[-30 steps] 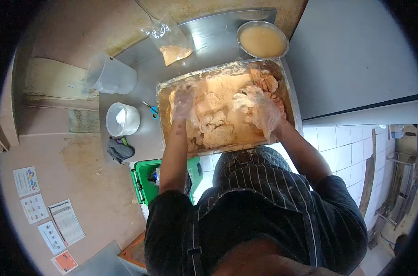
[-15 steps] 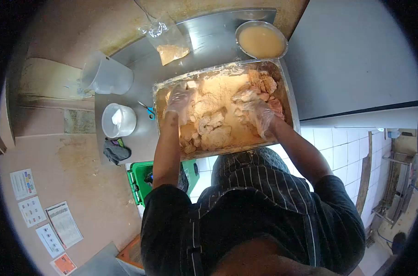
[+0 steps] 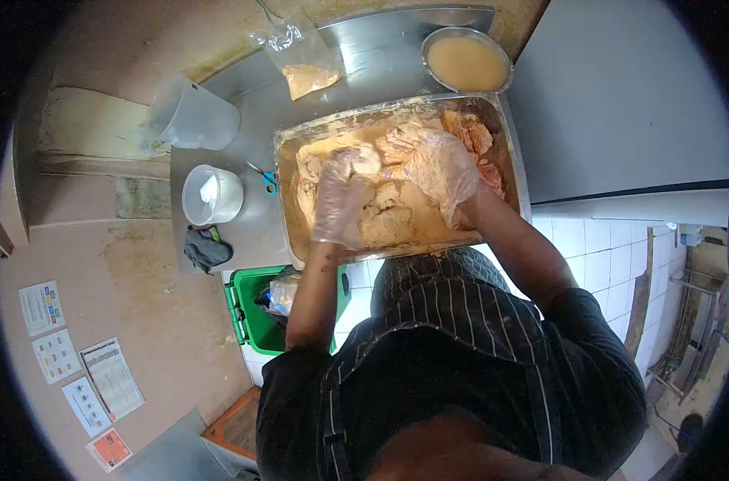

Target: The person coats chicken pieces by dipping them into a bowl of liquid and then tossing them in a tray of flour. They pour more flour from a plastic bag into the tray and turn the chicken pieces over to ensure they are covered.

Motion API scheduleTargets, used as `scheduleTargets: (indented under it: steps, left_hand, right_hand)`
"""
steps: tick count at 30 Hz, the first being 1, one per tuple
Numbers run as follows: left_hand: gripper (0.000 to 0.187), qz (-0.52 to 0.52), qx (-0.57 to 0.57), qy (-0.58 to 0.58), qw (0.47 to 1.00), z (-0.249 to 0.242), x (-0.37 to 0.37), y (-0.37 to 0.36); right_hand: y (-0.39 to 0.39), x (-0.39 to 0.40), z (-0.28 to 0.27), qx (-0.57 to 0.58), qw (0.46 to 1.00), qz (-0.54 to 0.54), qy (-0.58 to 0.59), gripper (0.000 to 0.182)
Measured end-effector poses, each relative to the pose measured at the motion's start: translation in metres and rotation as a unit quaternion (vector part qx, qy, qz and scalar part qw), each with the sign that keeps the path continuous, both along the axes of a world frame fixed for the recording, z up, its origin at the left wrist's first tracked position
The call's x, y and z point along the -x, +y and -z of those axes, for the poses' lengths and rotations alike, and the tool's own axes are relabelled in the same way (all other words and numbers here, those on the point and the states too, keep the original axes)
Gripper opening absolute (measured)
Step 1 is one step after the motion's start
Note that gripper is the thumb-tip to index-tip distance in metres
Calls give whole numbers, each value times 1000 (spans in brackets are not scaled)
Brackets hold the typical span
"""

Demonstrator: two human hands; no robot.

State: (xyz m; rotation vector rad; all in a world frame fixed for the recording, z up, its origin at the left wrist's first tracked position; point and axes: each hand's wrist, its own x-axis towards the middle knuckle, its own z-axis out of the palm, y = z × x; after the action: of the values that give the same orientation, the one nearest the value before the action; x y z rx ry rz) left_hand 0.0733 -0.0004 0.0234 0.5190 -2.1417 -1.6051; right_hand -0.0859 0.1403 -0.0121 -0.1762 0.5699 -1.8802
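Note:
A metal tray point(image 3: 509, 152) holds pale orange flour and coated pieces of raw meat that look like chicken. Clear plastic gloves cover both hands. In the left half of the tray, my left hand point(image 3: 339, 200) has its fingers bent over a floured chicken piece point(image 3: 363, 160), slightly blurred. My right hand point(image 3: 445, 168), dusted with flour, lies low over the mix at right of middle; its fingers blend into the coating. Beside it, in the far right corner, are darker, redder meat pieces point(image 3: 470, 135). More coated pieces point(image 3: 388, 224) lie nearer me.
Behind the tray stand a bowl of cloudy liquid point(image 3: 466, 64) and a plastic bag of orange powder point(image 3: 310, 78). To the left are a clear bucket point(image 3: 200, 116), a tub with white contents point(image 3: 212, 195), blue-handled scissors point(image 3: 269, 183) and a dark cloth point(image 3: 207, 250). A green bin point(image 3: 248, 325) sits below.
My left hand has moved right and toward me, away from the tray's left wall. My right hand has shifted slightly left over the mix. The flour and pieces under both hands are rearranged.

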Motion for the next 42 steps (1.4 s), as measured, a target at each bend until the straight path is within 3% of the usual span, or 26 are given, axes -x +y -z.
scheduleTargets:
  steps: [2, 3, 6, 7, 8, 10, 11, 13, 16, 17, 19, 20, 22, 24, 25, 26, 28, 29, 30, 32, 33, 35, 37, 39, 40, 42]
  left_hand:
    - [29, -12, -104, 54, 993, 19, -1, 16]
    - [34, -13, 41, 37, 998, 26, 2, 13]
    - [36, 0, -11, 6, 1000, 37, -2, 21]
    - [36, 27, 67, -35, 997, 9, -1, 28]
    - [36, 24, 64, -33, 997, 12, -2, 32]
    - [34, 67, -72, 38, 994, 18, -4, 39]
    - [34, 65, -75, 40, 994, 19, -8, 42]
    - [31, -3, -197, 59, 979, 19, -14, 48]
    - [28, -14, -169, 49, 984, 7, -23, 33]
    - [25, -32, -199, 95, 975, 14, -28, 30]
    - [25, -59, -225, 104, 967, 19, -36, 22]
    - [25, -83, -246, 108, 960, 22, -40, 18]
    - [28, -82, -270, 143, 949, 61, -41, 4]
    - [29, -104, -426, 72, 896, 126, -37, -18]
    - [30, -121, -278, 125, 945, 76, -14, 12]
    - [30, -125, -279, 132, 943, 78, -10, 13]
    - [31, -115, -168, 22, 979, 78, 1, 12]
    - [30, -109, -295, -1, 949, 76, -1, 7]
    - [30, -104, -296, 6, 949, 69, -1, 7]
    - [25, -95, -190, 86, 973, 50, -2, 10]
    - [23, -114, -291, 121, 942, 36, -9, 13]
    - [22, -135, -292, 133, 937, 38, -19, 8]
    - [22, -159, -293, 143, 932, 36, -33, 4]
    - [22, -195, -110, 92, 970, 28, -53, 3]
    - [22, -197, -110, 95, 969, 24, -61, 3]
    - [22, -246, -269, 90, 927, 18, -78, 6]
  right_hand:
    - [-1, -2, -1, -17, 1000, -3, 10, 42]
    - [0, -5, -7, -20, 1000, -7, 18, 42]
    - [3, -5, 9, -3, 1000, -22, 3, 41]
    - [5, -6, 11, 17, 999, -30, -21, 39]
    - [8, -6, 12, 13, 999, -32, -19, 39]
    - [13, -8, 1, -83, 996, -21, 4, 42]
    - [16, -4, 14, -86, 996, -23, 5, 42]
    - [21, 11, 42, -111, 990, -81, 29, 42]
    - [22, 16, 35, -122, 989, -72, 32, 41]
    - [26, 17, 26, -126, 989, -75, 35, 41]
    - [32, 10, -28, -244, 964, -68, 84, 50]
    - [34, 10, -30, -248, 962, -72, 87, 50]
    - [41, 16, -33, -237, 966, -92, 54, 53]
    - [42, 22, -43, -222, 966, -114, 63, 52]
    - [42, 23, -48, -203, 968, -132, 66, 50]
    - [38, 26, -55, -205, 966, -137, 73, 50]
    - [35, 33, -72, -225, 960, -107, 130, 46]
    - [31, 41, -83, -226, 959, -103, 137, 46]
    - [25, 53, -95, -231, 953, -103, 165, 45]
    - [15, 86, -107, -238, 946, -99, 198, 44]
    - [13, 110, -112, -254, 931, -119, 232, 48]
    - [6, 141, -125, -271, 914, -139, 268, 52]
    - [-4, 162, -146, -283, 895, -139, 316, 42]
    - [-15, 199, -131, -320, 883, -112, 324, 39]
    - [-19, 217, -120, -356, 871, -84, 329, 36]
    - [-24, 252, -100, -366, 865, -104, 327, 36]
